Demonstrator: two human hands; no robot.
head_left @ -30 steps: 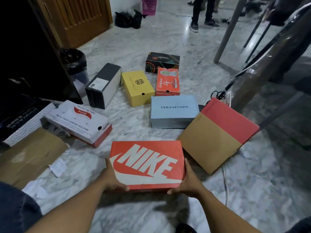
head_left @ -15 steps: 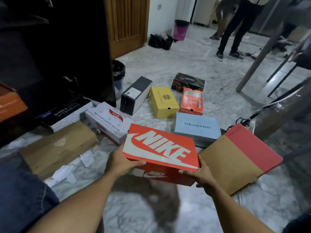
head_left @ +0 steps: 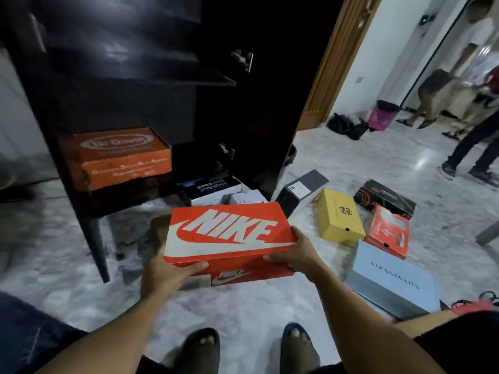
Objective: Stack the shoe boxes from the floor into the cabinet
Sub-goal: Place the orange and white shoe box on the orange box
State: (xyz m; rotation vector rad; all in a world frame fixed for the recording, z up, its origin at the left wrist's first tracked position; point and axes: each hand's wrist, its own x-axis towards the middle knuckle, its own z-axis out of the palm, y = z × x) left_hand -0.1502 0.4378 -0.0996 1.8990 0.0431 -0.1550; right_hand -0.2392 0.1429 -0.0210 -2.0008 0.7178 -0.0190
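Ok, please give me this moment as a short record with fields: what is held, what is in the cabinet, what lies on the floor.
held: Nike box, lifted off the floor, in front of the cabinet
left hand: grips its near left corner, thumb on top
right hand: grips its right end, thumb on top
in cabinet: one orange box, low down
on floor: yellow box, light blue box, grey box, red box, dark box
task state: Nike box not yet in cabinet
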